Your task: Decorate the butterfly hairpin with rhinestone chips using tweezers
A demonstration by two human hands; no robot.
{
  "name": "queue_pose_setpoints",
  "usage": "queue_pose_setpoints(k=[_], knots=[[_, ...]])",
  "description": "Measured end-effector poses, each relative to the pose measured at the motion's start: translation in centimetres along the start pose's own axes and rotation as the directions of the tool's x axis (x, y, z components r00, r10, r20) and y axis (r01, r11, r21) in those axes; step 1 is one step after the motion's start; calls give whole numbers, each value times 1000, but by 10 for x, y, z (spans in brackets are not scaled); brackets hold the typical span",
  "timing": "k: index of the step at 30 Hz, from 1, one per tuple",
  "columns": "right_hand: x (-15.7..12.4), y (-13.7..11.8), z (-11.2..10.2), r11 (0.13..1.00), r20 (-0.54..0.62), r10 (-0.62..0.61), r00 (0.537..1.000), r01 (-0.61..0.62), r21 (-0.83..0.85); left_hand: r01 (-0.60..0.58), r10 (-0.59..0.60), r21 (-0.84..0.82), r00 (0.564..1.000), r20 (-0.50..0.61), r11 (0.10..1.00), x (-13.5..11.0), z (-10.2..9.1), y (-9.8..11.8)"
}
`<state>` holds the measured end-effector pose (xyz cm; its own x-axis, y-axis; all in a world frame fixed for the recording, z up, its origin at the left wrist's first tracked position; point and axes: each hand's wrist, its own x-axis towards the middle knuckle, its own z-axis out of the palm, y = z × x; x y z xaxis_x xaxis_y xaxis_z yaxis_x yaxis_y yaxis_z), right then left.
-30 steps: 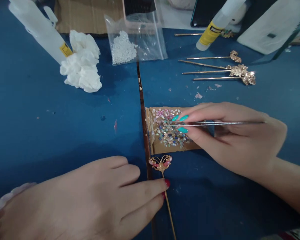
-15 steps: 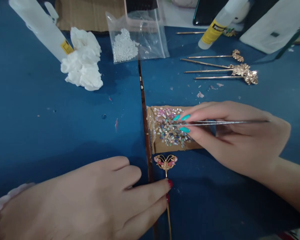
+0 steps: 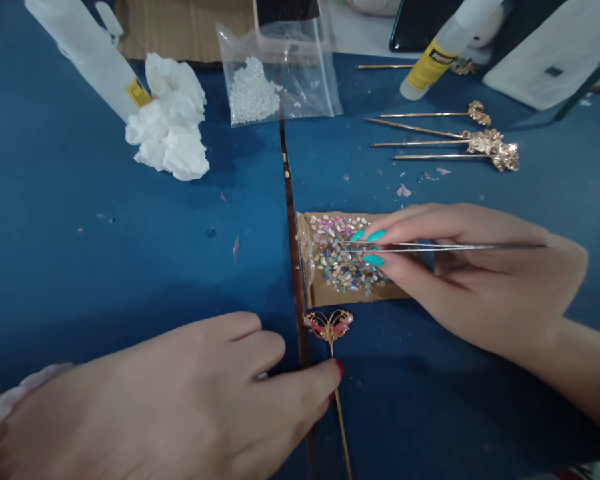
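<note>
My left hand [image 3: 180,393] lies low on the blue table, its red-nailed fingertips pinching the thin stem of a gold butterfly hairpin [image 3: 329,325] just below the pink-winged head. My right hand [image 3: 470,273], with teal nails, grips metal tweezers [image 3: 430,247] that point left. Their tips reach over a piece of cardboard [image 3: 325,293] covered with several small coloured stone chips [image 3: 337,257]. Whether a chip sits between the tweezer tips is too small to tell.
Three gold hairpins [image 3: 460,140] lie at the upper right. A glue bottle with a yellow label [image 3: 443,50], a clear bag of white beads [image 3: 275,83], crumpled white tissue [image 3: 170,130] and a white bottle [image 3: 90,57] line the back. A seam [image 3: 291,220] splits the table.
The butterfly hairpin has shifted slightly under my left fingertips. The tweezers have stayed over the stone chips with hardly any movement.
</note>
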<state>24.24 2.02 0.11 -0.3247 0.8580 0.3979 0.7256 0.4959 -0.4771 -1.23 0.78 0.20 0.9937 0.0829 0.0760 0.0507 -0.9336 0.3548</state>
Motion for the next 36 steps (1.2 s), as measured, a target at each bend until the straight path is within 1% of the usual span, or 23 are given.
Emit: queue_pose_setpoints(k=[5, 11, 13, 15, 18, 20, 26, 30, 32, 34, 36], knots=[[0, 0, 0, 999, -14, -2, 1000, 2, 35, 13, -13, -7, 1000, -1, 1000, 2, -1, 0], [-1, 3, 0, 996, -82, 30, 996, -36, -77, 13, -13, 9, 1000, -9, 1000, 3, -2, -1], [-1, 3, -1, 995, -80, 29, 996, -36, -89, 11, -11, 16, 1000, -13, 1000, 3, -1, -1], [0, 4, -1, 998, -66, -2, 998, -2, -57, 12, -12, 20, 1000, -23, 1000, 3, -1, -1], [3, 4, -1, 995, -48, -68, 996, 72, 67, 16, -16, 21, 999, -31, 1000, 3, 0, -1], [4, 3, 0, 991, -44, -74, 996, 78, 113, 10, -9, 25, 1000, -30, 1000, 2, 0, -1], [-1, 3, 1, 1000, -34, 21, 999, -20, 4, 16, -15, 20, 999, -29, 1000, 2, -1, 1], [-2, 5, 2, 994, -81, 51, 995, -59, -94, 18, -18, 22, 999, -30, 1000, 2, 0, 0], [-1, 6, 2, 993, -108, 38, 993, -49, -110, 14, -13, 20, 1000, -20, 1000, 2, 0, -1], [0, 6, 2, 994, -126, -9, 992, -5, -108, 16, -16, 18, 1000, -19, 1000, 2, 0, -1], [0, 7, 2, 996, -137, -26, 990, 14, -91, 21, -21, 7, 999, -26, 1000, 1, 0, 0]])
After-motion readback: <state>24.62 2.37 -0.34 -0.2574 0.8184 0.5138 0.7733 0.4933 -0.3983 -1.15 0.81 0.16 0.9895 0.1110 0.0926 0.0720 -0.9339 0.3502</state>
